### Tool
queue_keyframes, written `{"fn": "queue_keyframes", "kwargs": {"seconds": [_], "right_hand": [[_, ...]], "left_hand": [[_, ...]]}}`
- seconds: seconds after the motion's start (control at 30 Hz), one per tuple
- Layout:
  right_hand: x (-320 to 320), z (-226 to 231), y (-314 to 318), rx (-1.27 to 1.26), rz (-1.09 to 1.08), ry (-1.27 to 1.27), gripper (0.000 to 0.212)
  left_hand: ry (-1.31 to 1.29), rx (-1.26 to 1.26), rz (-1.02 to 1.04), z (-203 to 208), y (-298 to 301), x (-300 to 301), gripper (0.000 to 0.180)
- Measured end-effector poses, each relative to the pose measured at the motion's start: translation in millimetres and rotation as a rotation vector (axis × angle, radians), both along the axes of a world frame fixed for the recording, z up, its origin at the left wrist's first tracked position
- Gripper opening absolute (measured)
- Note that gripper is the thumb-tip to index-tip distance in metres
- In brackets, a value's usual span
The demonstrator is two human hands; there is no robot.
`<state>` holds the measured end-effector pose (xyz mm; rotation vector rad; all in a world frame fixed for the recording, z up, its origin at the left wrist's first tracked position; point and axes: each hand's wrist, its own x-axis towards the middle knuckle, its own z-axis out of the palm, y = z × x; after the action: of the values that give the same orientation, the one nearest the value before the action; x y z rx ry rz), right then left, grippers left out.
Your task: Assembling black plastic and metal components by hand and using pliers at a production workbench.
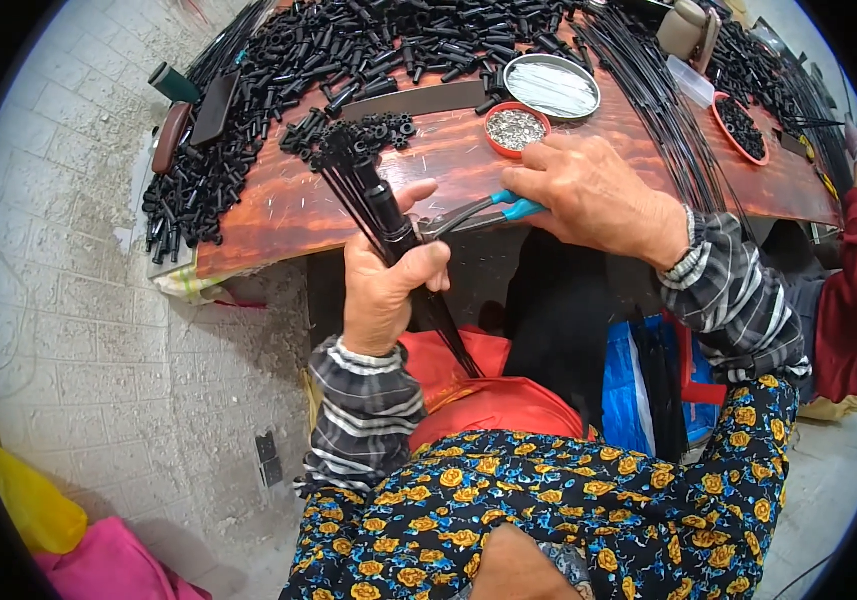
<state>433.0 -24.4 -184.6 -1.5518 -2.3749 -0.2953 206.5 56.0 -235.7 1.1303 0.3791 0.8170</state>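
Centre frame: your left hand (396,268) wraps the slanted bundle of thin black rods (357,205), thumb in front, fingers behind; | right of centre: your right hand (597,195) grips blue-handled pliers (522,209); | plier tips right at your left thumb, contact unclear

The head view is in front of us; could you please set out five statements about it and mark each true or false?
1. The right grip holds blue-handled pliers. True.
2. The left grip is empty. False: it holds a bundle of thin black strands.
3. A small red-rimmed dish sits beside a larger round tray. True.
4. The tabletop is plain white. False: it is reddish-brown with a wood-grain look.
5. A pink item lies at the lower left. True.
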Motion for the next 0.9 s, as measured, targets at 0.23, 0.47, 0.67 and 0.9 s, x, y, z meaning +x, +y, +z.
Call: {"fn": "queue_keyframes", "kwargs": {"seconds": [0.23,0.47,0.67,0.9], "right_hand": [[-1,-9,-9,-0.063,-0.035,0.055,0.036],[17,5,-3,-1.426,0.058,0.864,0.056],[3,-27,-18,-1.504,0.188,1.103,0.047],[-19,9,-47,0.086,-0.071,0.063,0.042]], "left_hand": [[0.037,-0.082,-0.177,-2,-3,-4,0.06],[-0.098,0.038,-0.022,-7,-27,9,0.084],[0.015,-0.026,-0.056,-3,-32,3,0.049],[-0.028,-0.083,0.007,-2,-35,5,0.052]]}}
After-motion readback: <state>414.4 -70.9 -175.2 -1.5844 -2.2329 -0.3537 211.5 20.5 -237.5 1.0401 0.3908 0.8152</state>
